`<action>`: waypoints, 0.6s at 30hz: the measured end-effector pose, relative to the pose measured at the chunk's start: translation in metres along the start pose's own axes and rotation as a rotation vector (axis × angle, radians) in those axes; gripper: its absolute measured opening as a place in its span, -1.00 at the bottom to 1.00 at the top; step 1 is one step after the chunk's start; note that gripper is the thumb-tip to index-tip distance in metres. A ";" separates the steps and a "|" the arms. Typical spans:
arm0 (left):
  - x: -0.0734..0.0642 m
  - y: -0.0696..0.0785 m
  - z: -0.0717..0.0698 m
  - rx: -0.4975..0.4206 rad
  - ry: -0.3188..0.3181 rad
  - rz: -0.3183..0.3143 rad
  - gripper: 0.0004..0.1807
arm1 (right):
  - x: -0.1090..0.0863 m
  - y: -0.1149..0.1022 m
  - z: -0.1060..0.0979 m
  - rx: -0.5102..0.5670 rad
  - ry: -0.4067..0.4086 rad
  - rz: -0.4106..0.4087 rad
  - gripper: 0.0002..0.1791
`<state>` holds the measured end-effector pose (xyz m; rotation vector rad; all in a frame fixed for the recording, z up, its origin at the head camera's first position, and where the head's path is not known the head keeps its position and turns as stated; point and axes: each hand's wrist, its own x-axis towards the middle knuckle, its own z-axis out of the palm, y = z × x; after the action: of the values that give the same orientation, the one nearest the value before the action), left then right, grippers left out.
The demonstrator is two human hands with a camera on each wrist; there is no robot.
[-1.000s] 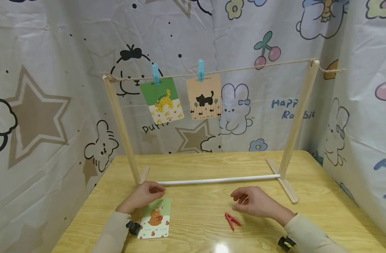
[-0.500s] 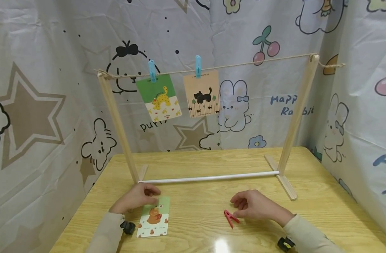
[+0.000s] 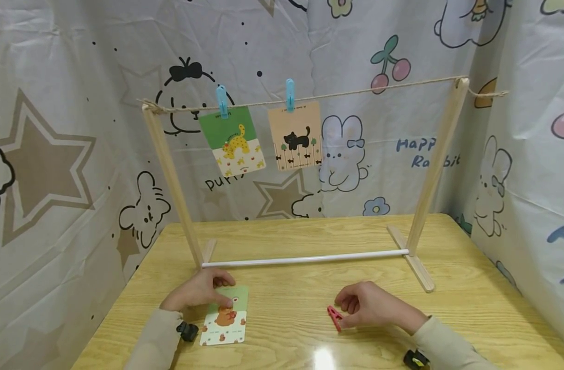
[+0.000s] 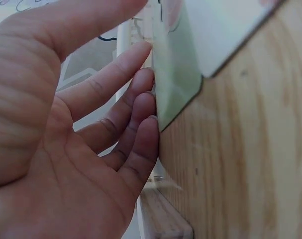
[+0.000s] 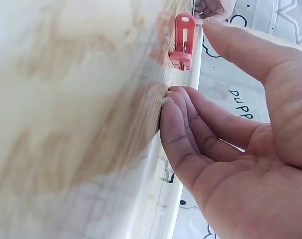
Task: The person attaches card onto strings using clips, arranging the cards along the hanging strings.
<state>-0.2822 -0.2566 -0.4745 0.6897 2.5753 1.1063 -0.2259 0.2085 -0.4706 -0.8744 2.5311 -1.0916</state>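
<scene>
A card (image 3: 224, 329) with a green top and a brown bear lies on the table. My left hand (image 3: 201, 289) is at its upper left, thumb extended over the card's picture. In the left wrist view, the other fingertips (image 4: 147, 132) rest right at the green end of the card (image 4: 178, 84), loosely bent. On the right, a red clothespin (image 3: 334, 317) lies on the table. My right hand (image 3: 372, 306) is beside it, thumb overlapping one leg in the head view. In the right wrist view, the clothespin (image 5: 183, 42) sits between spread thumb and fingers, ungripped.
A wooden frame (image 3: 432, 174) stands behind the hands, with a white bar (image 3: 305, 259) low across it. Its twine (image 3: 346, 94) carries two blue clothespins (image 3: 289, 95) holding a leopard card (image 3: 233, 141) and a black cat card (image 3: 295, 136). Printed curtains surround the table.
My left thumb has come down over the bear card. My right hand has lowered toward the red clothespin, its thumb now beside it. The head view has shifted slightly.
</scene>
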 end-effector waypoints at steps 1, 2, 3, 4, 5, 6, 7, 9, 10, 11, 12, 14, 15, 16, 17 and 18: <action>0.000 0.001 0.000 0.002 -0.002 0.002 -0.51 | 0.000 0.000 0.001 0.000 0.000 -0.003 -0.60; 0.000 0.001 0.001 0.008 -0.001 0.002 -0.52 | 0.000 -0.001 0.002 0.000 0.001 -0.008 -0.60; 0.001 0.002 0.001 0.011 0.000 0.004 -0.52 | 0.000 -0.001 0.003 -0.002 0.001 -0.014 -0.60; 0.001 0.002 0.002 0.017 0.005 0.001 -0.52 | 0.000 -0.001 0.003 -0.003 0.001 -0.019 -0.61; 0.001 0.003 0.002 0.021 0.009 0.000 -0.52 | 0.000 -0.002 0.004 -0.004 0.000 -0.025 -0.61; 0.001 0.003 0.003 0.023 0.012 -0.002 -0.53 | 0.000 -0.002 0.004 -0.006 0.000 -0.028 -0.61; 0.001 0.003 0.003 0.023 0.015 -0.007 -0.53 | 0.000 -0.002 0.004 -0.005 -0.001 -0.031 -0.61; 0.002 0.003 0.004 0.023 0.020 -0.012 -0.53 | 0.000 -0.002 0.004 -0.010 -0.002 -0.040 -0.60; 0.002 0.003 0.005 0.024 0.022 -0.014 -0.53 | 0.000 -0.001 0.005 -0.013 -0.002 -0.042 -0.59; 0.002 0.002 0.005 0.023 0.024 -0.015 -0.53 | 0.000 -0.001 0.005 -0.017 -0.003 -0.046 -0.58; 0.002 0.002 0.005 0.023 0.025 -0.014 -0.54 | 0.000 -0.001 0.005 -0.021 -0.004 -0.049 -0.58; 0.002 0.002 0.005 0.023 0.029 -0.011 -0.54 | 0.000 -0.001 0.006 -0.032 -0.007 -0.054 -0.57; 0.002 0.001 0.006 0.024 0.031 -0.009 -0.55 | 0.000 -0.001 0.006 -0.038 -0.010 -0.054 -0.57; 0.003 0.001 0.006 0.021 0.031 -0.008 -0.55 | 0.000 -0.001 0.006 -0.041 -0.012 -0.052 -0.57; 0.003 0.001 0.006 0.022 0.031 -0.009 -0.55 | 0.000 -0.001 0.007 -0.043 -0.015 -0.050 -0.57; 0.003 0.000 0.006 0.022 0.033 -0.010 -0.55 | 0.000 -0.001 0.007 -0.046 -0.017 -0.049 -0.57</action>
<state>-0.2825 -0.2509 -0.4784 0.6688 2.6189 1.0969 -0.2227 0.2044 -0.4748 -0.9584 2.5431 -1.0388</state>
